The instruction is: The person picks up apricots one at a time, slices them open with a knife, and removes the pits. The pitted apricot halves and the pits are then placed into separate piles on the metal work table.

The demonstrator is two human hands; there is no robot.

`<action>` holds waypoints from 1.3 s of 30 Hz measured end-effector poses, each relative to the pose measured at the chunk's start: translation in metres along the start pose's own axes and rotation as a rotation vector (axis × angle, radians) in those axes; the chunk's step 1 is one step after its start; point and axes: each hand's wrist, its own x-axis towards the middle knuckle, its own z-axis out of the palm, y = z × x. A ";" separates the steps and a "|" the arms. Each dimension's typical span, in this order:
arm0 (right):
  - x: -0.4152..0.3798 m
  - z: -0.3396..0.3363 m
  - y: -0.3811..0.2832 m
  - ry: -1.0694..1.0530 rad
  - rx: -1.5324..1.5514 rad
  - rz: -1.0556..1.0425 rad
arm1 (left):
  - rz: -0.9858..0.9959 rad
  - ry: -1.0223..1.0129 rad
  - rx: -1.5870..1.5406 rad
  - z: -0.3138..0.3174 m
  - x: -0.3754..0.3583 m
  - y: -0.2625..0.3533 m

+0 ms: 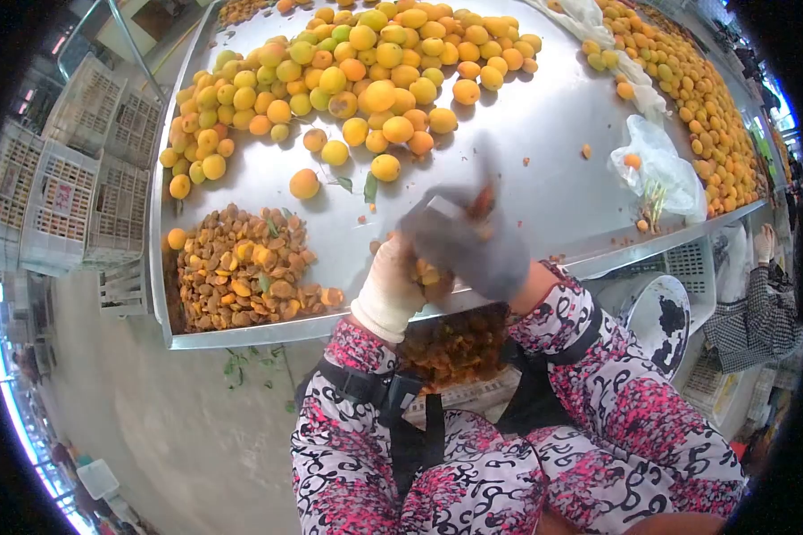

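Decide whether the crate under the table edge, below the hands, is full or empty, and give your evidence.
Full, or nearly: the crate shows heaped brown-orange pieces.

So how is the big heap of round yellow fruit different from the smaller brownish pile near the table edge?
The heap of whole fruit is smooth, round, yellow to orange and spreads widely across the metal table. The pile of pits is much smaller, brown, wrinkled, with yellow fruit scraps mixed in, and is packed into the corner nearest the person. Both lie loose on the same table. The left hand, in a white glove, holds a fruit piece beside the blurred right hand.
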 end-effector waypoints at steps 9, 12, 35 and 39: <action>0.001 0.004 0.003 0.090 0.293 0.325 | 0.032 -0.099 0.112 -0.003 -0.003 0.008; 0.007 0.000 0.021 0.310 0.486 0.173 | -0.192 -0.083 -0.579 0.002 0.008 0.011; 0.010 -0.024 0.011 0.236 0.981 0.335 | -0.035 0.022 0.275 0.002 -0.002 0.006; 0.006 -0.014 0.012 0.257 0.751 0.208 | 0.085 -0.072 0.564 -0.003 -0.003 0.008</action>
